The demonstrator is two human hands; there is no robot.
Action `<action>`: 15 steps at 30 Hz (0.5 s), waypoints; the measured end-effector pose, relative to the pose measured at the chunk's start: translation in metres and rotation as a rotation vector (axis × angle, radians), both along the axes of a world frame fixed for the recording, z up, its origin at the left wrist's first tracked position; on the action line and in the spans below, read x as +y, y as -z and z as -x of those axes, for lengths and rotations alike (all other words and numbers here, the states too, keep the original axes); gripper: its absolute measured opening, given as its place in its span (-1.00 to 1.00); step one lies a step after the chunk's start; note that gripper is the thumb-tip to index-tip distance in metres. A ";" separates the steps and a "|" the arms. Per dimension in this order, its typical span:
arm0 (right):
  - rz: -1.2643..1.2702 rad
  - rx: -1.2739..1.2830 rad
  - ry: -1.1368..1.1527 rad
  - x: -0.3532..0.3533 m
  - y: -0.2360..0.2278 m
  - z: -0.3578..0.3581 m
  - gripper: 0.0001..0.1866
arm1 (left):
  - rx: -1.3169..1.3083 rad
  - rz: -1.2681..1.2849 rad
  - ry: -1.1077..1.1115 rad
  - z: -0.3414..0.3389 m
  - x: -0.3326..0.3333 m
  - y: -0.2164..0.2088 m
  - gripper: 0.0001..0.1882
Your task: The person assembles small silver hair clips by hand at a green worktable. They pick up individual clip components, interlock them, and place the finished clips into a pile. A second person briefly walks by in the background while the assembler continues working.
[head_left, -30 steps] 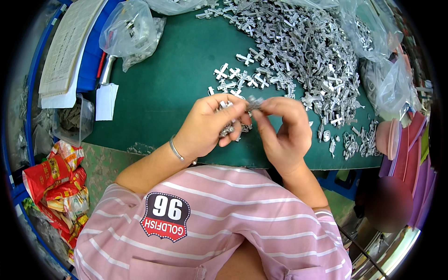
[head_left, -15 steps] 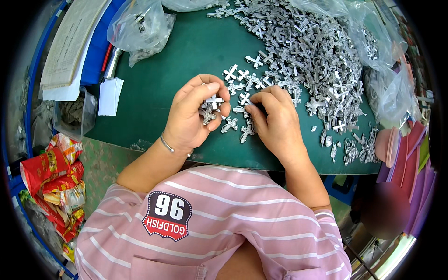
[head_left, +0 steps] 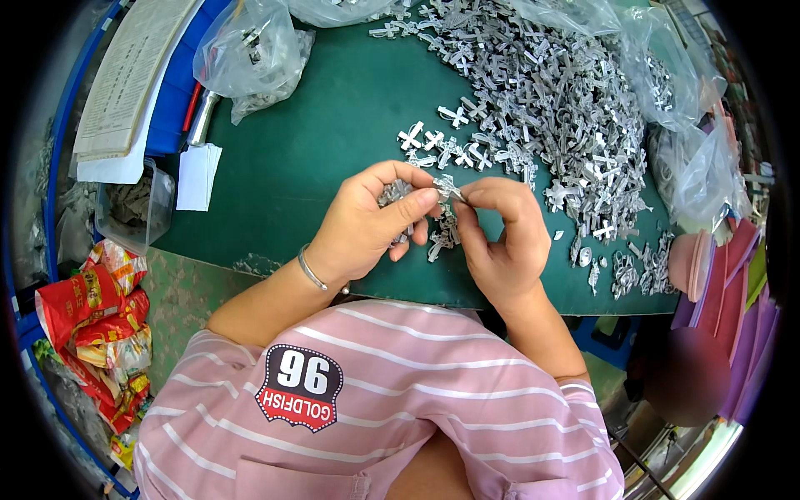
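My left hand (head_left: 354, 221) is closed around several small silvery metal crosses (head_left: 395, 193), partly hidden in its palm. At its thumb and forefinger tips sits one silvery cross-shaped piece (head_left: 447, 187). My right hand (head_left: 510, 237) pinches the other end of that piece between thumb and forefinger. Just beneath the two hands a few loose crosses (head_left: 443, 233) lie on the green tabletop (head_left: 350, 100). More scattered crosses (head_left: 412, 136) lie beyond my fingers, at the edge of a large heap of the same pieces (head_left: 550, 108).
Clear plastic bags stand at the far left (head_left: 258, 58) and right (head_left: 687, 158). Along the left are papers (head_left: 125, 83), a blue tray (head_left: 167, 121), a metal tool (head_left: 203, 118), white slips (head_left: 197, 177) and a plastic tub (head_left: 158, 204). Small metal parts (head_left: 625, 275) lie near the right front edge.
My right hand has come off the loose crosses and moved toward me, now pinching a piece. My left hand has shifted right and turned, so both hands meet at that piece.
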State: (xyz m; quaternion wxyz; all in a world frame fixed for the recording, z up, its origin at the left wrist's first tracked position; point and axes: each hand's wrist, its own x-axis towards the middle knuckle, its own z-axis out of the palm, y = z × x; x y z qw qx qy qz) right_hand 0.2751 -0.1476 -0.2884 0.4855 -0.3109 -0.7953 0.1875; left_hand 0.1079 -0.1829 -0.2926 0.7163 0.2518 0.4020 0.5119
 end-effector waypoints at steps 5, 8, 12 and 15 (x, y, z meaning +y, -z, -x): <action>-0.028 0.017 -0.007 -0.003 0.002 0.000 -0.67 | -0.048 -0.027 0.062 0.000 -0.002 0.004 -0.82; 0.013 0.041 -0.008 -0.003 0.003 0.000 -0.67 | -0.054 -0.030 0.058 0.000 -0.001 0.006 -0.80; 0.184 0.131 0.011 -0.007 0.011 -0.001 -0.68 | -0.051 -0.011 0.034 0.000 -0.002 0.005 -0.77; 0.225 0.165 0.009 -0.006 0.013 -0.002 -0.68 | -0.058 -0.006 0.030 0.000 -0.003 0.005 -0.76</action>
